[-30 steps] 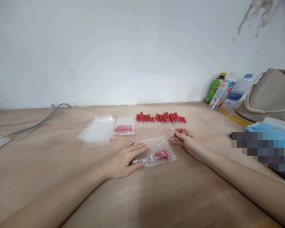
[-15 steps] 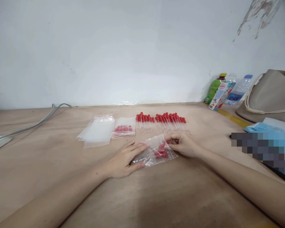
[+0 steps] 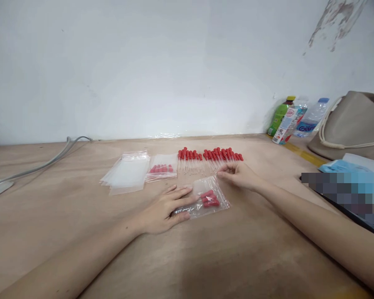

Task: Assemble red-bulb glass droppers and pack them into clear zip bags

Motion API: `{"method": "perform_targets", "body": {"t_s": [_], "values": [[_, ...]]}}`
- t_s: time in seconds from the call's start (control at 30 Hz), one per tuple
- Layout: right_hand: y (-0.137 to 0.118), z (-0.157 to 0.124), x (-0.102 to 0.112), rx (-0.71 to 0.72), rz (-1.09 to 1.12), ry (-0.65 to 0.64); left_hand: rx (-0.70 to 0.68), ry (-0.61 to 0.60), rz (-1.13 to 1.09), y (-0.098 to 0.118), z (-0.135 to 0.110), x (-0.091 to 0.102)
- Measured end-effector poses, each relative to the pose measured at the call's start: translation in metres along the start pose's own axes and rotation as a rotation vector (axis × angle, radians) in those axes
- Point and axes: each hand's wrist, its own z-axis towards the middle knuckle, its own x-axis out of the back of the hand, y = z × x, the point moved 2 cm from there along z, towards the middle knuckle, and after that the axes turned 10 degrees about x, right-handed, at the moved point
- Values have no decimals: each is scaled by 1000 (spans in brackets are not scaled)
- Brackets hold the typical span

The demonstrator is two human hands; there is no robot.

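Observation:
A clear zip-lock bag [image 3: 195,209] with several red rubber bulbs [image 3: 209,199] inside lies on the table in front of me. My left hand [image 3: 171,207] rests flat across its left part, fingers spread. At the bag's upper right corner, my right hand [image 3: 235,174] has its fingers curled together; whether they pinch the bag's edge is hidden. Just behind that hand lie glass droppers [image 3: 222,155] with red bulbs and thin clear stems. A second group of droppers [image 3: 190,158] is to their left. Another bag [image 3: 163,160] holding red bulbs lies farther left.
A fanned stack of zip-lock bags [image 3: 129,172] lies on the left. A grey cable [image 3: 54,160] runs along the far left. At right stand bottles [image 3: 280,118], a carton [image 3: 285,126] and a beige bag [image 3: 352,122], with blue packaging [image 3: 338,166] nearer.
My right hand has drawn back from over the red bulbs to the bag's upper right corner. The bulbs lie flatter in the bag. My left hand stays in place.

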Motion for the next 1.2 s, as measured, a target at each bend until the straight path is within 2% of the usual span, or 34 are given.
{"method": "perform_targets", "body": {"t_s": [0.07, 0.17, 0.27, 0.37, 0.5, 0.63, 0.87, 1.2], "values": [[3, 17, 2, 23, -190, 80, 2, -10, 13, 0, 0, 0], [-1, 43, -4, 3, -446, 128, 7, -15, 24, 0, 0, 0], [-7, 65, -16, -104, -621, 122, 3, -5, 18, 0, 0, 0], [-9, 81, -27, -207, -678, 108, 0, 2, 8, -1, 0, 0], [-7, 93, -31, -252, -670, 107, 1, 7, 8, -2, 0, 0], [-7, 94, -23, -262, -630, 98, 3, 3, -3, -2, 0, 0], [-7, 78, -3, -231, -491, 145, 17, -6, 23, -2, 0, -1], [1, 63, -9, -142, -199, 275, 9, -5, 33, -2, 1, 0]]}}
